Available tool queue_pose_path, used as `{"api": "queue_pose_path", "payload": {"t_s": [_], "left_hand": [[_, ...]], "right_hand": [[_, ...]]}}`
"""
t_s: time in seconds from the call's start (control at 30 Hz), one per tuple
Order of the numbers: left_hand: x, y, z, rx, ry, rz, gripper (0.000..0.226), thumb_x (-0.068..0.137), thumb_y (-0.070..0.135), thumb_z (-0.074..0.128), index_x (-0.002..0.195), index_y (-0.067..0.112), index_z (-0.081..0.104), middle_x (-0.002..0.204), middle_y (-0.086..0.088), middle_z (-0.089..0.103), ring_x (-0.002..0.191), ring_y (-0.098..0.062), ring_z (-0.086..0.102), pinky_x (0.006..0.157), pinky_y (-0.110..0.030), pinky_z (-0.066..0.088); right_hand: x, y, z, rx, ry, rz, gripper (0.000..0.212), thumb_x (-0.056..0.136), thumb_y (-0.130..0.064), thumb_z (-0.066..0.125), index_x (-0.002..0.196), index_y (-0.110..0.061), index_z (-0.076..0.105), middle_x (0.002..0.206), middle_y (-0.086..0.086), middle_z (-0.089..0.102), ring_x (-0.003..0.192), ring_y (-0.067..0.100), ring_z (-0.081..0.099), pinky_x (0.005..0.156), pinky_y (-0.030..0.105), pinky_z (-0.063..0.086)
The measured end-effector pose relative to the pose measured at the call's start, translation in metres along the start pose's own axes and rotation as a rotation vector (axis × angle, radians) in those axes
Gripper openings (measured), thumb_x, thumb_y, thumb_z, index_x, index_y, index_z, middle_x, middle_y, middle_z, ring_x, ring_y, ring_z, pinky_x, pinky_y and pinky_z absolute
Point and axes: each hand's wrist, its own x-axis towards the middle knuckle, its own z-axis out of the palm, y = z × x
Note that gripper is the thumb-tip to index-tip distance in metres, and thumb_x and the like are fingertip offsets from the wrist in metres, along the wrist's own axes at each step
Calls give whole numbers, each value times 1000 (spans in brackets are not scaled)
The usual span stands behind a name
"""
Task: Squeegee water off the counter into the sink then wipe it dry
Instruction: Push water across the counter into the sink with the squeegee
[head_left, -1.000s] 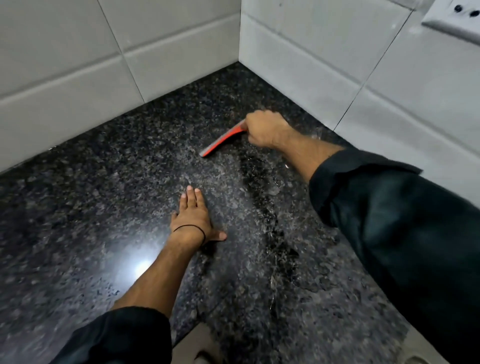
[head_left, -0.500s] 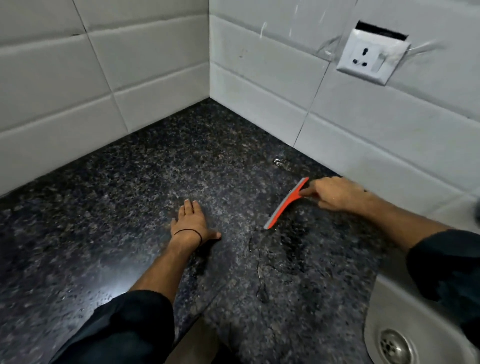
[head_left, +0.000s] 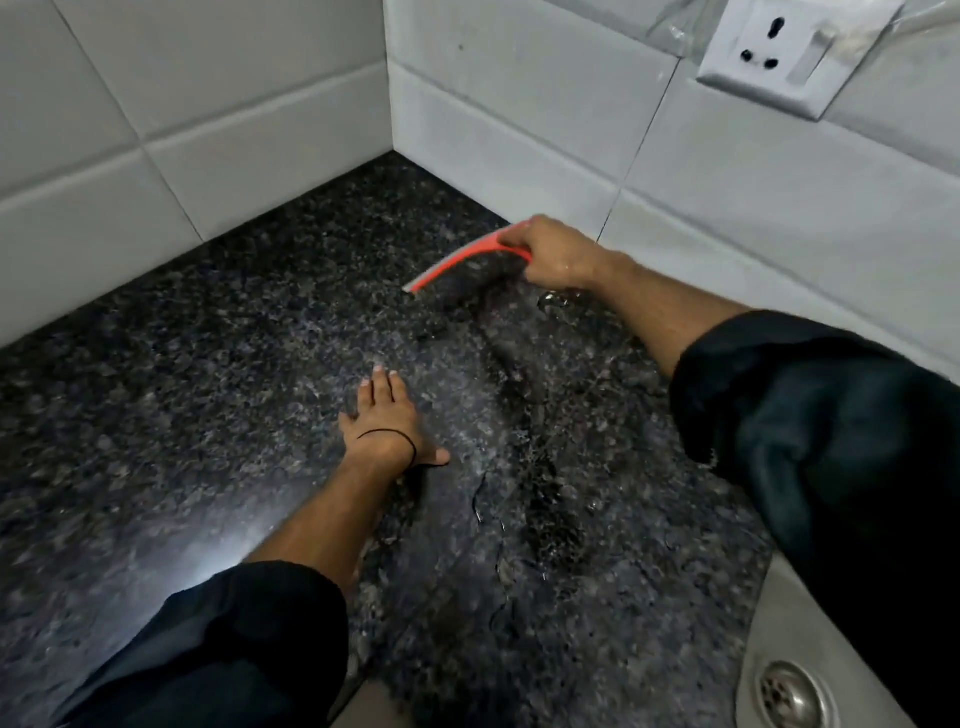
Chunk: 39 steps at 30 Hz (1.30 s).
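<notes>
My right hand grips an orange squeegee close to the tiled back wall, its blade tip lying toward the left on the dark speckled granite counter. Wet streaks and beads of water run from the squeegee toward the steel sink at the lower right, whose drain shows. My left hand lies flat on the counter, fingers together, thumb out, holding nothing, a black band on its wrist.
White tiled walls meet in a corner behind the counter. A white wall socket sits on the right wall above the squeegee. A bright light reflection glares on the counter by my left forearm.
My right hand moved the squeegee back toward the wall and left of where it was half a second ago. The left hand stayed flat in place. The view shifted.
</notes>
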Motion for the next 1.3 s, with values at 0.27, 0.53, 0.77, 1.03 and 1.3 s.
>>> {"api": "queue_pose_path", "payload": {"t_s": [0.27, 0.53, 0.77, 1.03, 1.3], "left_hand": [[21, 19, -1, 43, -43, -103, 143, 64, 44, 87, 152, -1, -16, 162, -16, -18, 150, -36, -8, 120, -50, 22], [6, 9, -4, -74, 9, -20, 140, 65, 47, 86, 153, 1, -12, 162, -15, -16, 151, -34, -8, 122, -42, 13], [-26, -18, 17, -252, 164, 158, 112, 80, 55, 71, 157, 9, 3, 165, -8, -7, 152, -28, -4, 123, -39, 8], [-98, -27, 66, -283, 339, 170, 93, 92, 60, 48, 156, 5, 8, 164, -13, 1, 151, -29, 4, 122, -45, 16], [-173, -62, 111, -195, 142, 49, 127, 74, 69, 66, 155, 6, -10, 163, -11, -18, 151, -28, -11, 121, -48, 1]], "right_hand": [[61, -31, 38, -330, 109, 19, 43, 97, -8, 41, 138, -15, 52, 131, 14, 51, 118, 40, 53, 88, 52, 49], [-24, 19, 45, -284, 10, 154, 31, 96, -18, 47, 122, -11, 63, 119, 14, 66, 104, 36, 66, 86, 45, 53], [-185, 75, 37, -184, -125, 365, 35, 98, -29, 51, 128, -13, 61, 129, 17, 62, 116, 34, 61, 97, 39, 48], [-285, 75, 33, -116, -1, 516, 47, 90, -16, 49, 135, -28, 55, 127, 14, 60, 112, 36, 60, 94, 41, 50], [-256, -45, 40, -1, 49, 164, 63, 77, -12, 51, 131, -44, 57, 100, 8, 61, 98, 35, 64, 82, 39, 53]]}}
